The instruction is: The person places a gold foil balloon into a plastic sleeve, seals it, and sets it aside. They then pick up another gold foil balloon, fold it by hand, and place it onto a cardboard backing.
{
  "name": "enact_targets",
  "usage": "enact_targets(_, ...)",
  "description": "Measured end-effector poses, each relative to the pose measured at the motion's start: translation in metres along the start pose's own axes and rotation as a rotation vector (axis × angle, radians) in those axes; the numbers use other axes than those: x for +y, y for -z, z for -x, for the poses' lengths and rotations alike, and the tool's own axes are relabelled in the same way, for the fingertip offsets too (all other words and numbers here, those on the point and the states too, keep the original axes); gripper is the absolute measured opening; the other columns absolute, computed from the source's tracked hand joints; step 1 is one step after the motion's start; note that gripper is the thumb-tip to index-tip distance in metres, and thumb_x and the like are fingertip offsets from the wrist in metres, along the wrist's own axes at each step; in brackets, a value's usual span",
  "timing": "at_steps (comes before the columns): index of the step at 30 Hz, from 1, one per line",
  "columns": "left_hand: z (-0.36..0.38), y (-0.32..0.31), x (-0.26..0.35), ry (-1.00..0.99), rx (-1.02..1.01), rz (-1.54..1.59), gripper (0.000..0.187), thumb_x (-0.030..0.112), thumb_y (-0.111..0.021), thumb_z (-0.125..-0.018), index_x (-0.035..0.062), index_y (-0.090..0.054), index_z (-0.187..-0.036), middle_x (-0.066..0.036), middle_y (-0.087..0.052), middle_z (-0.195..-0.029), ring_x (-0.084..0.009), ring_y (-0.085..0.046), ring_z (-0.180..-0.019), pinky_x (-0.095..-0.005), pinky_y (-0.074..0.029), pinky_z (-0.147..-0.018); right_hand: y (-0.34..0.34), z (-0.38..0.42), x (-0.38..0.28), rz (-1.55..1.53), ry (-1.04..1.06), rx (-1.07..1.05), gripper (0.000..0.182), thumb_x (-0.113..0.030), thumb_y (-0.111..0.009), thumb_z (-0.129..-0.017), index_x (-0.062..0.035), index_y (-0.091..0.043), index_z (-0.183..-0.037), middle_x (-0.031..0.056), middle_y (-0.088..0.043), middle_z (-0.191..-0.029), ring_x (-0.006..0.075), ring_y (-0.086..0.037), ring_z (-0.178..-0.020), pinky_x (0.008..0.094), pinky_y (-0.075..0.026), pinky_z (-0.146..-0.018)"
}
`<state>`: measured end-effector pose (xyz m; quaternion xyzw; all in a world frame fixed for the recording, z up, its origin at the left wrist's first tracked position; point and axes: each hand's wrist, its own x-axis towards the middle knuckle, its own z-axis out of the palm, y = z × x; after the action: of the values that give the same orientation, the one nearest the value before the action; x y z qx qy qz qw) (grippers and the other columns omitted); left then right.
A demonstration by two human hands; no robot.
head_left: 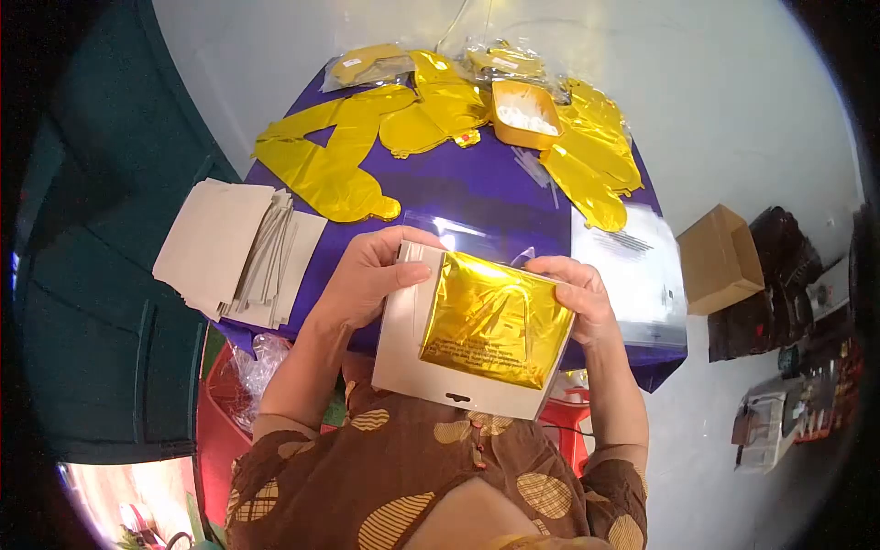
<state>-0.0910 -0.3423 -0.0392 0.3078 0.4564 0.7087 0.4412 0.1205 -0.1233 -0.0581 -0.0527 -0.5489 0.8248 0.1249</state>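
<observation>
A white card [401, 346] with a hang slot at its near edge is held up in front of my chest. On it lies a folded gold foil balloon [500, 321] with small printed text. My left hand [378, 272] pinches the card's far left corner, thumb on top. At the far right corner, my right hand [582, 298] has the edge of the card between thumb and fingers. A clear plastic sleeve [477, 229] shows just beyond the card, partly hidden by it.
A purple-covered table [458, 188] carries flat gold foil balloons [335, 151], a yellow tub [527, 115] of white bits, a stack of white cards [215, 243] and clear sleeves [632, 270]. A cardboard box [720, 261] stands at right; a red bin [225, 394] is at left.
</observation>
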Motion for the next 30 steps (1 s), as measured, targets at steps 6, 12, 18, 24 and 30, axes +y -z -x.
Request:
enact_targets(6,0.004,0.009,0.0,-0.059,-0.005,-0.09,0.019,0.001,-0.061,-0.089,-0.0022,-0.065,-0.108,-0.007,-0.069,-0.095,-0.0106,-0.065,-0.08,-0.0245,-0.053,-0.072,-0.007,-0.002,0.0,-0.009,0.001,0.003,0.046,-0.019,-0.07,-0.082,0.0053,-0.063,-0.12,0.0152,-0.071,-0.107,0.0191,-0.069,-0.095,0.0309,-0.054,-0.087)
enact_targets(12,0.004,0.02,-0.003,-0.239,-0.036,-0.236,0.012,0.002,-0.061,-0.091,0.0001,-0.068,-0.101,-0.002,-0.067,-0.091,-0.0053,-0.059,-0.08,-0.0207,-0.047,-0.07,0.008,-0.004,0.009,-0.01,0.129,-0.05,0.018,-0.012,-0.065,-0.081,0.0038,-0.069,-0.089,0.0124,-0.07,-0.089,0.0173,-0.065,-0.079,0.0281,-0.051,-0.074)
enact_targets(18,0.005,0.022,-0.001,-0.184,-0.104,-0.098,0.007,0.0,-0.061,-0.09,0.0008,-0.068,-0.089,-0.001,-0.066,-0.088,-0.0049,-0.057,-0.077,-0.0199,-0.045,-0.07,0.008,-0.003,0.003,0.02,0.128,-0.13,0.01,-0.008,-0.061,-0.074,0.0014,-0.064,-0.075,0.0095,-0.064,-0.077,0.0163,-0.057,-0.071,0.0288,-0.044,-0.067)
enact_targets(24,0.007,0.013,-0.009,-0.215,0.058,-0.247,0.017,-0.006,-0.061,-0.086,0.0015,-0.061,-0.101,-0.004,-0.065,-0.09,-0.0082,-0.061,-0.073,-0.0206,-0.048,-0.066,0.003,0.0,-0.017,0.263,0.148,-0.19,0.015,-0.007,-0.056,-0.064,0.0036,-0.065,-0.07,0.0102,-0.064,-0.073,0.018,-0.055,-0.07,0.03,-0.041,-0.064)
enact_targets(30,0.014,0.01,0.0,-0.148,0.148,-0.062,0.04,-0.008,-0.061,-0.087,0.001,-0.048,-0.124,-0.008,-0.066,-0.095,-0.0096,-0.065,-0.077,-0.022,-0.052,-0.068,0.051,0.018,-0.039,0.263,0.294,-0.158,0.026,-0.014,-0.052,-0.079,0.0025,-0.062,-0.061,0.0097,-0.059,-0.06,0.0148,-0.043,-0.05,0.03,-0.033,-0.047)
